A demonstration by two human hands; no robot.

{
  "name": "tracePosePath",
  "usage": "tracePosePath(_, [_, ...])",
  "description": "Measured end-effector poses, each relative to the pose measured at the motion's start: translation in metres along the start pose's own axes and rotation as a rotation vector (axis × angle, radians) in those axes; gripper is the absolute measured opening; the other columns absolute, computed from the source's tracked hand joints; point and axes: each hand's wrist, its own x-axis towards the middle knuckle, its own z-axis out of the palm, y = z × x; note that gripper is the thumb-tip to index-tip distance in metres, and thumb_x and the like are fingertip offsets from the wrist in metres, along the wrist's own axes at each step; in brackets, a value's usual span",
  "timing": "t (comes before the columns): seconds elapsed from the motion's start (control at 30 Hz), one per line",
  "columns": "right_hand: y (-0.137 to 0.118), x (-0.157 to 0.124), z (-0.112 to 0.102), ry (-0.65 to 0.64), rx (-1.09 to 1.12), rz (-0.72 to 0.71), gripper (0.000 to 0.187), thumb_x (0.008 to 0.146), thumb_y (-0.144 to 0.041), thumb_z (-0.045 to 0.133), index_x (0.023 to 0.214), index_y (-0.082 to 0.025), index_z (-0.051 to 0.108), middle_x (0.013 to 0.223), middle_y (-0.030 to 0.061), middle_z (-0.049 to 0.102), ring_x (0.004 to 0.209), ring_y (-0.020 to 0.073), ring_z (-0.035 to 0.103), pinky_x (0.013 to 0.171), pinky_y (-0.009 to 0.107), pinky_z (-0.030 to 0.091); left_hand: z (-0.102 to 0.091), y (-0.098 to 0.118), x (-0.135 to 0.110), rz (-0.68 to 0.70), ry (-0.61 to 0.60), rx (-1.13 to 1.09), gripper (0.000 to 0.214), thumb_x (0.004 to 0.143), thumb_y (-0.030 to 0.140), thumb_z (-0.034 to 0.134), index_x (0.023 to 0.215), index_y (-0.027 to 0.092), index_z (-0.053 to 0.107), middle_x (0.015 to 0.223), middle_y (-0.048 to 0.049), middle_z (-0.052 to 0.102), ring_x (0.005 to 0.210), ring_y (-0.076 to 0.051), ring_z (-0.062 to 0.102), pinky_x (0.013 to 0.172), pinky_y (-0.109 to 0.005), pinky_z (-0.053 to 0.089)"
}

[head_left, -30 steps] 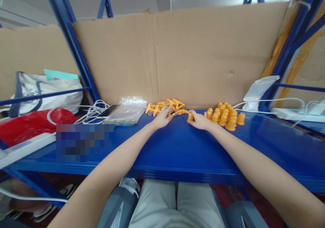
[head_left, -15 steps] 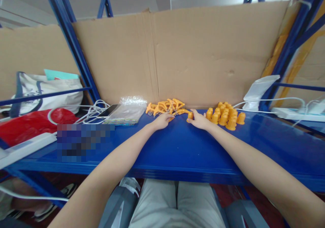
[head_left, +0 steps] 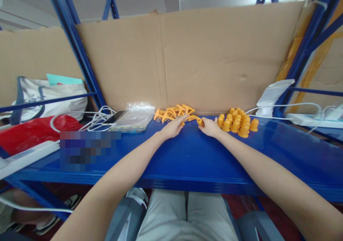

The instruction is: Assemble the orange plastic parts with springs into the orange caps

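Observation:
Both my arms reach across a blue metal shelf (head_left: 187, 155) to its back edge. My left hand (head_left: 173, 126) rests at a pile of flat orange plastic pieces (head_left: 174, 112), its fingers pinched on one piece at the pile's near edge. My right hand (head_left: 210, 126) is closed on a small orange cone-shaped piece (head_left: 200, 121), held tilted toward the left hand. The two hands are almost touching. Just right of my right hand stand several upright orange cones (head_left: 237, 121) in a cluster.
A cardboard sheet (head_left: 214, 55) backs the shelf. At left lie a clear plastic bag (head_left: 134, 117), a phone (head_left: 114, 116), white cables, a red bag (head_left: 29, 130) and a white tote. White power strips (head_left: 313, 119) and cables sit at right. Blue uprights flank the shelf.
My left hand drew back slightly from the pile, then stretched its fingers out to the pile's edge again. My right hand tilted its cone toward the left.

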Motion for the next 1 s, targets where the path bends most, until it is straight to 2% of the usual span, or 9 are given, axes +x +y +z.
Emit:
tracePosePath(0.13, [0.002,-0.001,-0.005,-0.009,-0.058,-0.035,0.033,0.092,-0.025,0.047,0.123,-0.013,0.052,0.118,0.0175,0.068,0.122,0.0295,0.057,0.112,0.057,0.019,0.001,0.004,0.0,0.038,-0.015,-0.001,0.07,0.088,0.014,0.04,0.154,0.022,0.018,0.148,-0.0106,0.045,0.136,-0.023,0.044,0.115,-0.04,0.032])
tracePosePath(0.3, [0.006,0.0,-0.008,-0.023,-0.086,-0.056,0.037,0.09,-0.023,0.052,0.125,-0.012,0.049,0.121,0.0189,0.066,0.12,0.0304,0.058,0.107,0.052,0.03,0.003,0.008,0.0,0.042,-0.027,0.003,0.076,0.086,0.013,0.041,0.155,0.022,0.011,0.143,-0.0114,0.051,0.132,-0.024,0.048,0.113,-0.04,0.035])
tracePosePath(0.43, [0.009,0.0,-0.01,-0.021,-0.101,-0.057,0.037,0.089,-0.023,0.056,0.124,-0.014,0.049,0.12,0.0175,0.067,0.119,0.0304,0.059,0.107,0.052,0.03,0.004,0.011,0.0,0.058,0.0,0.006,0.079,0.085,0.011,0.042,0.156,0.021,0.008,0.146,-0.0115,0.049,0.132,-0.023,0.048,0.112,-0.04,0.036])
tracePosePath(0.5, [0.01,0.0,-0.012,-0.022,-0.111,-0.071,0.034,0.088,-0.023,0.057,0.121,-0.016,0.051,0.12,0.0153,0.068,0.117,0.0303,0.06,0.107,0.054,0.029,0.004,0.012,0.002,0.04,-0.006,0.024,0.075,0.084,0.01,0.044,0.154,0.017,0.017,0.143,-0.0127,0.052,0.128,-0.023,0.052,0.109,-0.038,0.04])
tracePosePath(0.53, [0.01,0.0,-0.012,-0.022,-0.115,-0.08,0.033,0.088,-0.023,0.058,0.12,-0.017,0.053,0.12,0.0142,0.068,0.117,0.0303,0.06,0.108,0.055,0.029,0.004,0.011,0.003,0.023,-0.02,0.046,0.069,0.084,0.01,0.045,0.151,0.015,0.027,0.139,-0.0131,0.055,0.125,-0.023,0.055,0.107,-0.038,0.042])
tracePosePath(0.6, [0.012,0.0,-0.013,-0.021,-0.118,-0.098,0.032,0.087,-0.022,0.058,0.118,-0.019,0.055,0.12,0.0121,0.068,0.118,0.0302,0.06,0.108,0.058,0.027,0.004,0.01,0.005,-0.004,-0.052,0.101,0.051,0.085,0.011,0.047,0.136,0.013,0.051,0.129,-0.0123,0.063,0.117,-0.023,0.06,0.102,-0.036,0.046])
tracePosePath(0.67, [0.013,0.001,-0.014,-0.015,-0.111,-0.112,0.032,0.086,-0.02,0.058,0.118,-0.022,0.056,0.122,0.0103,0.067,0.119,0.0297,0.059,0.107,0.059,0.027,0.002,0.009,0.006,-0.014,-0.071,0.152,0.036,0.085,0.011,0.049,0.117,0.014,0.065,0.117,-0.0104,0.069,0.109,-0.022,0.064,0.097,-0.033,0.049])
tracePosePath(0.87, [0.017,0.003,-0.011,0.019,-0.052,-0.134,0.035,0.085,-0.017,0.057,0.119,-0.022,0.06,0.123,0.011,0.067,0.119,0.0312,0.058,0.107,0.063,0.026,-0.003,0.006,0.003,-0.096,-0.091,0.215,0.025,0.085,0.017,0.051,0.099,0.019,0.073,0.1,-0.0063,0.074,0.094,-0.021,0.067,0.082,-0.028,0.052])
tracePosePath(1.0, [0.016,0.003,-0.006,0.046,-0.001,-0.2,0.036,0.083,-0.016,0.06,0.117,-0.028,0.062,0.122,0.0058,0.068,0.12,0.03,0.058,0.108,0.067,0.019,-0.004,0.006,0.002,-0.116,-0.103,0.235,0.025,0.085,0.017,0.051,0.097,0.019,0.073,0.099,-0.006,0.074,0.093,-0.02,0.067,0.079,-0.027,0.051])
